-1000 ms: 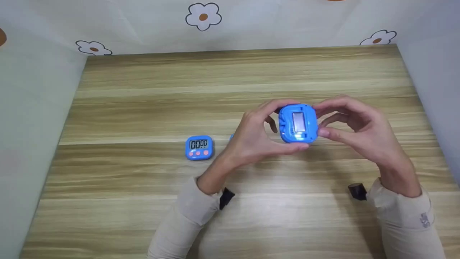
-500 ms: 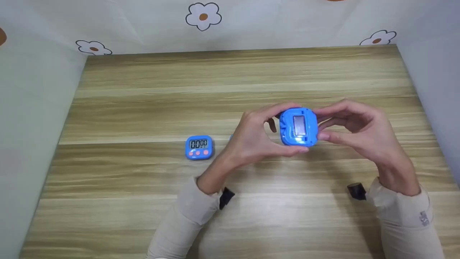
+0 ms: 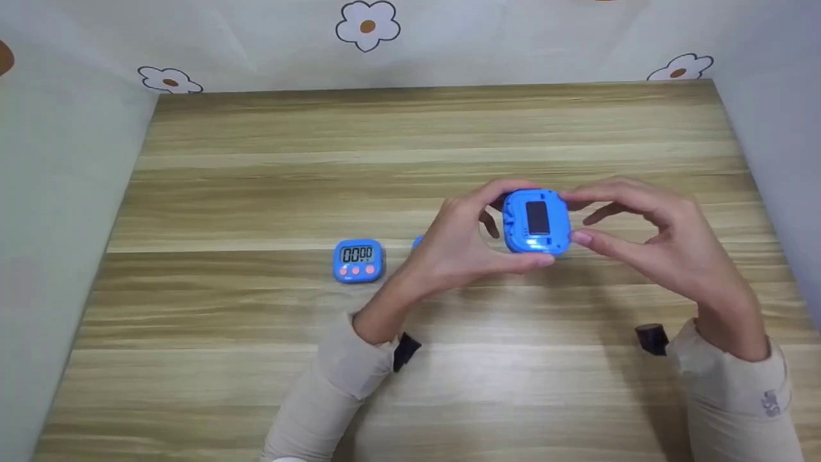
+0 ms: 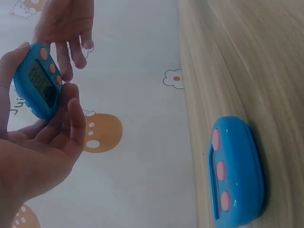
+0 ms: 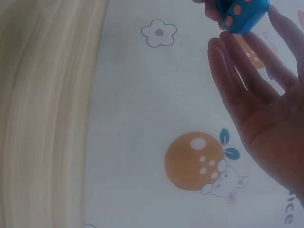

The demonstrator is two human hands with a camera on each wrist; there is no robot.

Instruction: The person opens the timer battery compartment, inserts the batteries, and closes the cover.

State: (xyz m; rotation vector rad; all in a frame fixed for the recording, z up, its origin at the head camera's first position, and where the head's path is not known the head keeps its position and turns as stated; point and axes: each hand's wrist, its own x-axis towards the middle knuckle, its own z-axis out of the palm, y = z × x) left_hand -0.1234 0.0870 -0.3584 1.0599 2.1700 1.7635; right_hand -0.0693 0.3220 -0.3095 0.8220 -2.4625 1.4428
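My left hand (image 3: 471, 231) grips a blue kitchen timer (image 3: 537, 221) above the table, its fingers along the top edge and thumb along the bottom. The timer's back, with a dark rectangle, faces the head camera; its screen and pink buttons show in the left wrist view. At the timer's right side is my right hand (image 3: 660, 237), index fingertip and thumb tip touching that edge, fingers fairly straight. A second timer (image 3: 357, 261) lies face up on the table to the left, reading 00 00. Most of another blue thing (image 3: 417, 241) is hidden behind my left wrist.
The wood-grain table (image 3: 256, 160) carries these things, with a pale flower-print backdrop (image 3: 288, 45) behind it and pale walls at both sides. In the left wrist view a blue timer (image 4: 237, 173) with pink buttons rests on the table.
The right hand has shifted slightly right, with its fingers spread straighter. The held timer has tilted a little, so the rectangle on its back now looks dark rather than shiny.
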